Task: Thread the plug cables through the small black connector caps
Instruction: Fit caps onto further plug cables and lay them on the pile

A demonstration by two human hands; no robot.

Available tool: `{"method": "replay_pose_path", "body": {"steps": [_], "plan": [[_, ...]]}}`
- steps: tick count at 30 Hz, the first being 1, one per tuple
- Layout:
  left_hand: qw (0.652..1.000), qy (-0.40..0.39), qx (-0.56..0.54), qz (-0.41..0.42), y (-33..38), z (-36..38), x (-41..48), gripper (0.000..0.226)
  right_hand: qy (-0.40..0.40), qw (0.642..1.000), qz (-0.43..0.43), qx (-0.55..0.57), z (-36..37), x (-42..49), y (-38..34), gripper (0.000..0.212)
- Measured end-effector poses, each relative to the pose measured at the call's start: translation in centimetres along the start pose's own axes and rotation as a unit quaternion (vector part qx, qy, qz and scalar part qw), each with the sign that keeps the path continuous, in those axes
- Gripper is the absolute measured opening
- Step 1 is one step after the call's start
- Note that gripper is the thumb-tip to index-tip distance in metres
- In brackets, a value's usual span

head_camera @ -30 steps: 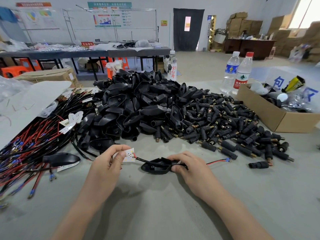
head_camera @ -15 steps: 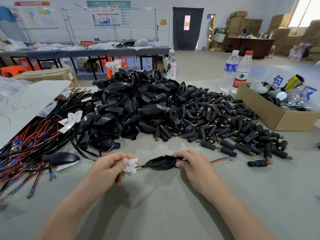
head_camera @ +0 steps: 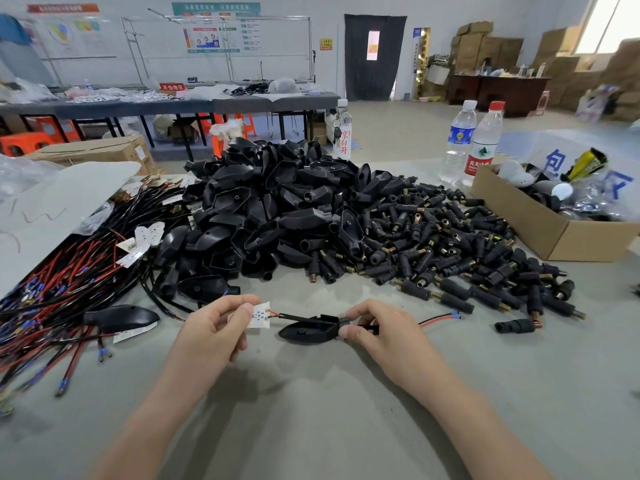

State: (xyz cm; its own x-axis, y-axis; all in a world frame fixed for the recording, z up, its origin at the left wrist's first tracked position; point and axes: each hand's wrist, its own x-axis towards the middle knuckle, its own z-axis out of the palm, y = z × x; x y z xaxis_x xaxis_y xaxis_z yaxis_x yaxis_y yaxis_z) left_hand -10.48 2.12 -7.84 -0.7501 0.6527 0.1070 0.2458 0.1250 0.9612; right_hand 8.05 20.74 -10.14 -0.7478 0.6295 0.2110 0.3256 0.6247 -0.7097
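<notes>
A black teardrop-shaped cap (head_camera: 306, 331) hangs just above the grey table between my hands. My right hand (head_camera: 377, 332) grips its narrow neck end. A red and black cable (head_camera: 440, 319) runs through the cap and comes out to the right, ending in blue terminals. At the cable's other end sits a small white LED board (head_camera: 260, 315), which my left hand (head_camera: 216, 329) pinches. A short stretch of cable shows between the board and the cap.
A big heap of black caps (head_camera: 277, 209) and black plug connectors (head_camera: 450, 251) fills the table behind my hands. Bundled red and black cables (head_camera: 62, 292) lie left, with a finished cap (head_camera: 119, 317). A cardboard box (head_camera: 540, 216) and two water bottles (head_camera: 472, 143) stand right.
The cap has turned over so that its closed back faces up. My hands have drawn a little further apart, and more cable shows between the board and the cap.
</notes>
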Motion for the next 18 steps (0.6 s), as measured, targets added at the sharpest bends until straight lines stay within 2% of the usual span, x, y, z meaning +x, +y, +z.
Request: {"method": "replay_pose_path", "body": {"steps": [3, 8, 13, 18], "plan": [[1.000, -0.003, 0.010, 0.005, -0.1, 0.0, 0.0, 0.026, -0.003, 1.000, 0.013, -0.006, 0.0, 0.0, 0.1, 0.020], [0.999, 0.009, 0.048, 0.014, -0.2, 0.1, -0.1, 0.026, -0.044, 0.998, -0.014, -0.048, 0.2, -0.1, 0.0, 0.021], [0.990, 0.030, 0.126, 0.064, -0.1, 0.5, -0.6, 0.020, -0.046, 0.997, -0.029, -0.057, -0.2, -0.3, 0.0, 0.019], [0.986, 0.036, 0.137, 0.088, 0.1, 0.9, -1.1, 0.017, -0.038, 0.992, -0.064, -0.102, -0.3, -0.5, -0.4, 0.025]]}}
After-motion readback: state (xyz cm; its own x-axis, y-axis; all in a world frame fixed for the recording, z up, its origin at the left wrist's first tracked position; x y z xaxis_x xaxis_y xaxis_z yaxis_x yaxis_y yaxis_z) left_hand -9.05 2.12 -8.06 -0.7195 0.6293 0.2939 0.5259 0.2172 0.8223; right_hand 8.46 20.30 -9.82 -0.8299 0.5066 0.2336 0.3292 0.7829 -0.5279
